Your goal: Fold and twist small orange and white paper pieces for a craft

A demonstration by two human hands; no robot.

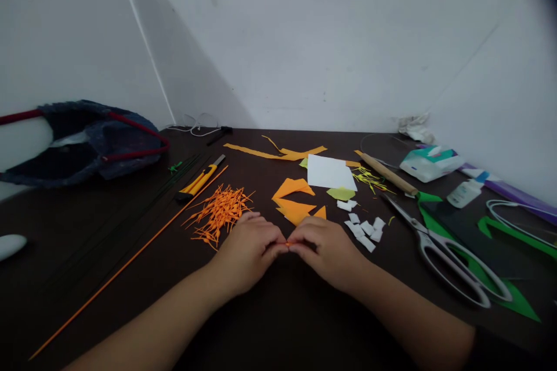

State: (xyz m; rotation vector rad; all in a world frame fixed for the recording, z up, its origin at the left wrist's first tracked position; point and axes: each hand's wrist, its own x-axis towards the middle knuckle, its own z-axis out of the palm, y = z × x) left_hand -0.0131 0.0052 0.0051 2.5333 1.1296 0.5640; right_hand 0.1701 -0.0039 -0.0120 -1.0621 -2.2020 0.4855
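Observation:
My left hand point(250, 252) and my right hand point(331, 252) meet over the dark table, thumbs and fingertips pinched. Between the fingertips is a small orange paper piece point(288, 244), mostly hidden by them. Just left of my left hand lies a pile of thin orange twisted pieces point(224, 208) with thicker middles. Beyond my hands are orange paper scraps point(296, 210). To the right of my right hand are several small white pieces point(361, 229). A white square sheet point(331, 172) lies farther back, with a yellow-green scrap point(341, 193) at its near edge.
On the left are a yellow utility knife point(198, 182), a long orange stick point(130, 264) and a dark blue bag point(104, 139). Scissors point(439, 249), green strips point(522, 299), a glue bottle point(465, 192) and a tissue pack point(429, 163) lie right. A wall point(278, 40) stands behind.

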